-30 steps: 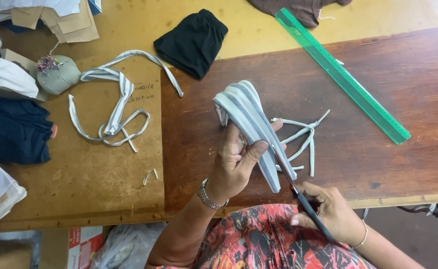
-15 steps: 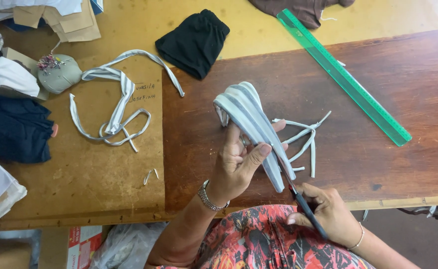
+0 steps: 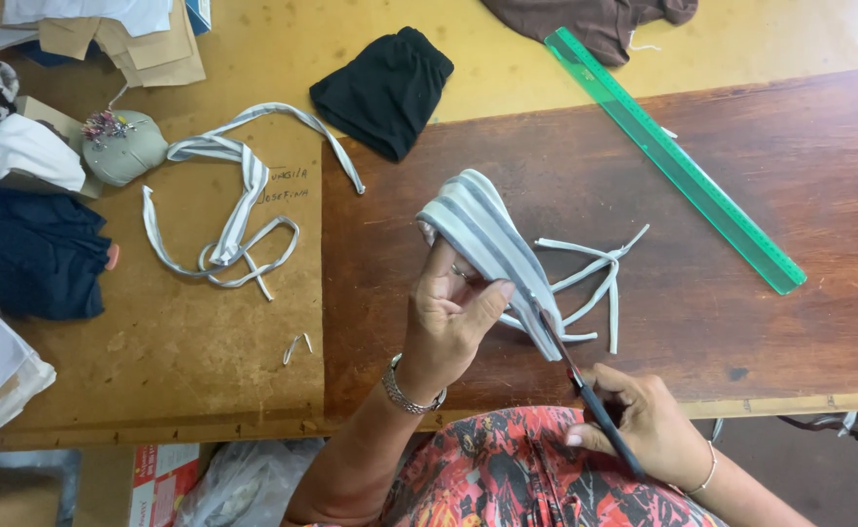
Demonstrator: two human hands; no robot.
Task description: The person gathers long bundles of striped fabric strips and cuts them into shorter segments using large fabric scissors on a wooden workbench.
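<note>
Cutting is the step in hand: the left hand [image 3: 453, 317] grips a folded striped fabric bundle [image 3: 488, 244] above the table [image 3: 741, 322], fingers closed on it, while the right hand [image 3: 649, 425] wraps the scissors [image 3: 585, 390] — blades apparently at the bundle's lower end. Cut strips [image 3: 595, 283] lie just beside. Next move calls for a steady bundle and aligned blades.

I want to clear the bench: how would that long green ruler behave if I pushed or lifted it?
The green ruler lies flat and straight across the dark board, so it is probably stiff and would slide, not roll. It looks thin, see-through plastic, so likely light, perhaps flexing a little if lifted by one end. Pushed near one end, it would probably pivot.
</note>
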